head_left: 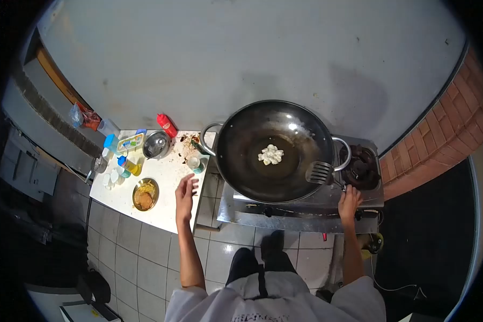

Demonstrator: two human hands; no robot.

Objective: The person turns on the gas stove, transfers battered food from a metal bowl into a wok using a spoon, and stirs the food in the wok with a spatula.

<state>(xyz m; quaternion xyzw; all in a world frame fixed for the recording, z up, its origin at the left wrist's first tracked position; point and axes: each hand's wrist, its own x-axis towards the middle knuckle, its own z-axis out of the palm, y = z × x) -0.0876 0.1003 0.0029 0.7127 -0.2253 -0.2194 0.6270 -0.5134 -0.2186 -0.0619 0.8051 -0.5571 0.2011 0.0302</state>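
A smooth, scuffed grey wall (198, 53) fills the top of the frame; glossy square tiles (153, 255) cover the floor at lower left, and rough red brick (434, 137) rises at right. At left of centre stands a flat white surface (166, 196), crowded along its far side; at right of centre, a scratched metal stove (263, 209). On it sits the broad, round, dark wok (241, 145) with looped metal handles, hiding what lies beneath. A shiny metal bowl (156, 144) and a red plastic squeeze bottle (167, 125) stand near the wall. The left hand (184, 199) hovers over the surface's edge, fingers loosely spread and empty; the right hand (349, 202) grips the slotted turner (320, 173), fingers curled around its handle, the flat head inside the wok's right side. A lumpy, pale food clump (271, 154) lies mid-wok in glistening liquid.
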